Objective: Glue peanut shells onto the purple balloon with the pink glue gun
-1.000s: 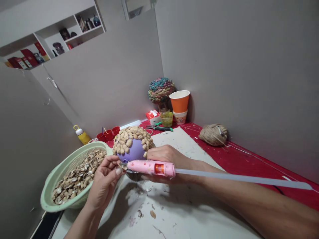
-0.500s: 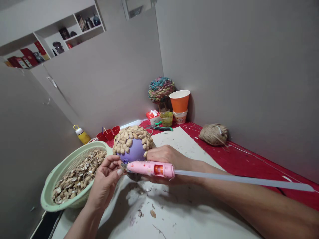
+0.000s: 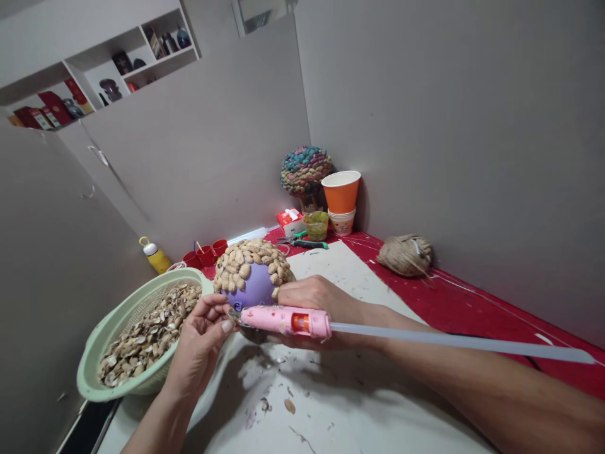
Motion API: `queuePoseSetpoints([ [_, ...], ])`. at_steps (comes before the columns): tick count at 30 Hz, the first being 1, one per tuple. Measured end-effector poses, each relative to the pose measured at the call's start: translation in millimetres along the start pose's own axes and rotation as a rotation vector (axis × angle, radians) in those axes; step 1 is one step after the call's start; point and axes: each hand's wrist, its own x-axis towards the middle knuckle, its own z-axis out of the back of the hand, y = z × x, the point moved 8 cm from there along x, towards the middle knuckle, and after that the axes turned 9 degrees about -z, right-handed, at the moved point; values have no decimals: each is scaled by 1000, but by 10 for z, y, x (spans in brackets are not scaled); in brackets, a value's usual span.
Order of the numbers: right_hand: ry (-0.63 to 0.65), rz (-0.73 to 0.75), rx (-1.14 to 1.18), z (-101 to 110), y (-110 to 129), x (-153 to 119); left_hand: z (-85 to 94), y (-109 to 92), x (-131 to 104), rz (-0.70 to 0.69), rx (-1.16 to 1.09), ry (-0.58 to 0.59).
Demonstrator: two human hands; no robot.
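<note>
A pink hot glue gun [image 3: 283, 320] with a long clear glue stick [image 3: 425, 337] out of its back is in my right hand [image 3: 316, 309], whose fingers are mostly behind it. The gun's nozzle points left, close to the fingertips of my left hand [image 3: 205, 331]. Those fingertips are pinched together; what they hold, possibly a piece of shell, is hard to make out. Just behind both hands is a purple balloon [image 3: 253, 287], its knot toward me. Peanut shells [image 3: 250, 252] cover its top and sides, leaving a bare purple patch in front.
At left stands a pale green basket [image 3: 92, 378] of peanut shells [image 3: 151, 334]. Further back are red cups [image 3: 207, 255], pliers [image 3: 309, 244], a colourful shell tree [image 3: 306, 170], an orange paper cup [image 3: 341, 194] and a twine ball [image 3: 405, 255]. Shell scraps [image 3: 290, 406] lie on the white board [image 3: 378, 410].
Almost nothing differs. Both hands, the glue gun and the balloon stay in nearly the same place.
</note>
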Motion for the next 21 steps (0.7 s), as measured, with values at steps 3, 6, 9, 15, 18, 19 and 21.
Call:
queuePoseSetpoints([
  [3, 4, -4, -7, -6, -5, -4, 5, 4, 5, 2, -4, 1],
  [6, 11, -7, -11, -15, -10, -8, 8, 4, 12, -1, -2, 6],
  [9, 24, 3, -11, -23, -2, -10, 19, 3, 12, -3, -1, 1],
  [15, 39, -14, -18, -35, -13, -7, 29, 3, 16, -2, 0, -3],
  [18, 44, -18, -18, -42, -21, -8, 27, -4, 24, -8, -8, -6],
  [19, 49, -22, -15, -46, -26, -8, 29, -4, 26, -9, -10, -10],
  [21, 54, -34, -2, -48, -38, -8, 34, -3, 27, -7, -14, -17],
])
